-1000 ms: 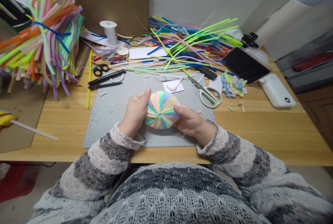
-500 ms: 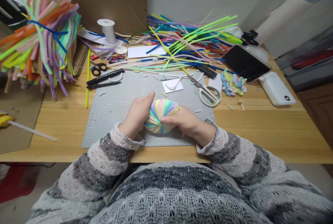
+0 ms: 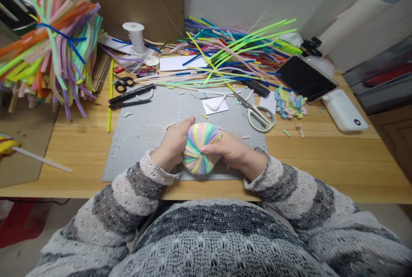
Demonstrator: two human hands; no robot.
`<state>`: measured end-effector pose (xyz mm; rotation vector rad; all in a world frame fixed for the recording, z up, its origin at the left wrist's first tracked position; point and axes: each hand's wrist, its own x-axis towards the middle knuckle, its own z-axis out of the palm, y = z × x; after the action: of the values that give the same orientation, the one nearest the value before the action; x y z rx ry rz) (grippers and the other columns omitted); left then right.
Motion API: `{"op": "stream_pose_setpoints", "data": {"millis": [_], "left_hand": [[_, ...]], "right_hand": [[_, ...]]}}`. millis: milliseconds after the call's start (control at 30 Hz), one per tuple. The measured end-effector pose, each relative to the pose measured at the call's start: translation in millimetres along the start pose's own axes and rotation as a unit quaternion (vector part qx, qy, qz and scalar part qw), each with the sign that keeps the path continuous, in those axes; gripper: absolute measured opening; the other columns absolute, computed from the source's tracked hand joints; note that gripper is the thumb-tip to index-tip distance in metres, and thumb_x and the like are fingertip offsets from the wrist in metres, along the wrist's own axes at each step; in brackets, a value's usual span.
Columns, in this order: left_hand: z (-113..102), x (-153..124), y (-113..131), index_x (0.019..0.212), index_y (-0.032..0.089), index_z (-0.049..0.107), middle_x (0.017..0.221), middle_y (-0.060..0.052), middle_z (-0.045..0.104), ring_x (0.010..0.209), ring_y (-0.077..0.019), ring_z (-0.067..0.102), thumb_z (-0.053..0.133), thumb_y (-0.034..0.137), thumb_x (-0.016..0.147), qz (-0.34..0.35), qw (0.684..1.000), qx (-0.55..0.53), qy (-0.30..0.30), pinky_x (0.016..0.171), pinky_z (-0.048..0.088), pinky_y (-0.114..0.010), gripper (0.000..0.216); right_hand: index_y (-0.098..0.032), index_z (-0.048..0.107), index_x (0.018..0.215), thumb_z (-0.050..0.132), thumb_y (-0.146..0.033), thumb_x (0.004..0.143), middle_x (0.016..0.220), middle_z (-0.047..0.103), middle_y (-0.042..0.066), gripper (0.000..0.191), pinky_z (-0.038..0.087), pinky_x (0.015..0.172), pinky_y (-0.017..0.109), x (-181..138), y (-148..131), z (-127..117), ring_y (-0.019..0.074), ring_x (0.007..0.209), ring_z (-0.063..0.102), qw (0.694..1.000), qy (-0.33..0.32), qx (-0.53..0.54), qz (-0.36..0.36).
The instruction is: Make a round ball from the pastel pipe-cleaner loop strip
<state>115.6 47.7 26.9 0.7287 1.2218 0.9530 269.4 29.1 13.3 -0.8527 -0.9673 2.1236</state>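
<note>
A round pastel ball (image 3: 200,148) made of striped pipe cleaners in pink, yellow, green and blue sits between both hands above the grey cutting mat (image 3: 144,126). My left hand (image 3: 172,144) is wrapped round the ball's left side, thumb up along its edge. My right hand (image 3: 233,150) grips the right side, its thumb pressed on the ball's middle. Both sleeves are grey and white striped knit.
White-handled scissors (image 3: 257,114) and a white paper scrap (image 3: 215,105) lie on the mat's far edge. Loose pipe cleaners (image 3: 231,58) pile at the back, a big bundle (image 3: 48,45) at left. Black scissors (image 3: 124,83), markers (image 3: 130,94), thread spool (image 3: 135,38), tablet (image 3: 304,78), white case (image 3: 344,111).
The ball has been turned and tilted in my hands, and my right thumb has slid from its edge onto its middle. Both hands have dropped slightly toward me.
</note>
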Motion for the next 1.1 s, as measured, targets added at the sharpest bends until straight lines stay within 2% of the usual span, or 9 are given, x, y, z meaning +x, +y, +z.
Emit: {"op": "stream_pose_setpoints", "data": {"millis": [100,200,267,367,533,700,867,1000,1100], "left_hand": [[-1,8,-1,0.065,0.016,0.060,0.061,-0.002,0.061,0.063,-0.0170,0.060,0.065,0.051,0.074,-0.008,0.996,-0.080,-0.037,0.063,0.050,-0.030,0.037],[-1,8,3,0.073,0.015,0.065,0.068,-0.004,0.067,0.072,-0.0196,0.065,0.065,0.053,0.077,0.043,0.990,-0.108,-0.077,0.069,0.052,-0.032,0.038],[-2,4,8,0.076,0.015,0.066,0.069,-0.003,0.068,0.070,-0.0183,0.065,0.069,0.050,0.076,0.069,0.990,-0.093,-0.077,0.069,0.052,-0.031,0.035],[-5,-3,13,0.071,0.015,0.063,0.064,-0.001,0.065,0.061,-0.0146,0.061,0.074,0.051,0.072,0.039,0.996,-0.041,-0.069,0.062,0.049,-0.028,0.037],[-9,-7,9,0.059,0.015,0.053,0.053,0.005,0.047,0.046,-0.0058,0.039,0.075,0.050,0.069,0.004,0.982,0.124,-0.140,0.046,0.030,-0.021,0.042],[-8,-7,4,0.059,0.015,0.053,0.056,0.004,0.045,0.051,-0.0064,0.037,0.069,0.050,0.073,0.025,0.957,0.226,-0.178,0.048,0.027,-0.021,0.041],[-7,-7,7,0.064,0.015,0.057,0.060,0.002,0.052,0.054,-0.0084,0.044,0.070,0.049,0.073,0.012,0.971,0.172,-0.164,0.052,0.034,-0.023,0.037],[-8,-6,14,0.087,0.015,0.063,0.079,-0.002,0.064,0.069,-0.0131,0.058,0.077,0.044,0.068,0.033,0.993,0.047,-0.102,0.065,0.045,-0.026,0.037],[-10,-4,15,0.100,0.015,0.061,0.091,-0.005,0.068,0.078,-0.0168,0.062,0.084,0.036,0.061,0.044,0.995,0.033,-0.080,0.074,0.048,-0.030,0.050]], "right_hand": [[-0.020,0.072,0.100,0.084,-0.030,0.065,0.096,0.075,0.004,0.038,0.050,0.096,0.039,2,-1,1,0.0182,0.087,0.069,0.998,0.028,0.042,-0.033],[-0.021,0.070,0.101,0.081,-0.036,0.069,0.102,0.073,0.005,0.037,0.049,0.099,0.040,4,-3,1,0.0210,0.097,0.067,0.993,0.055,0.071,-0.074],[-0.021,0.070,0.102,0.079,-0.044,0.070,0.102,0.073,0.007,0.040,0.050,0.099,0.041,3,-6,-1,0.0231,0.102,0.066,0.994,0.046,0.086,-0.056],[-0.020,0.069,0.102,0.078,-0.051,0.069,0.100,0.072,0.008,0.047,0.051,0.095,0.041,0,-10,-7,0.0236,0.099,0.066,0.997,0.005,0.082,0.000],[-0.014,0.070,0.094,0.085,-0.037,0.064,0.089,0.071,0.006,0.041,0.051,0.090,0.036,-5,-13,-12,0.0172,0.083,0.065,0.995,-0.060,-0.032,0.069],[-0.015,0.072,0.091,0.087,-0.032,0.060,0.091,0.072,0.004,0.039,0.049,0.094,0.040,-6,-14,-8,0.0171,0.083,0.065,0.983,-0.051,-0.148,0.094],[-0.015,0.073,0.094,0.086,-0.030,0.061,0.094,0.074,0.005,0.038,0.048,0.098,0.043,-6,-10,-5,0.0190,0.088,0.066,0.986,-0.043,-0.132,0.095],[-0.018,0.071,0.100,0.082,-0.033,0.067,0.097,0.074,0.006,0.038,0.050,0.097,0.043,-4,-7,-2,0.0208,0.091,0.067,1.000,0.023,-0.007,0.010],[-0.020,0.070,0.102,0.079,-0.035,0.069,0.102,0.074,0.007,0.037,0.050,0.098,0.044,0,-7,1,0.0233,0.097,0.067,0.996,0.062,0.048,-0.044]]}}
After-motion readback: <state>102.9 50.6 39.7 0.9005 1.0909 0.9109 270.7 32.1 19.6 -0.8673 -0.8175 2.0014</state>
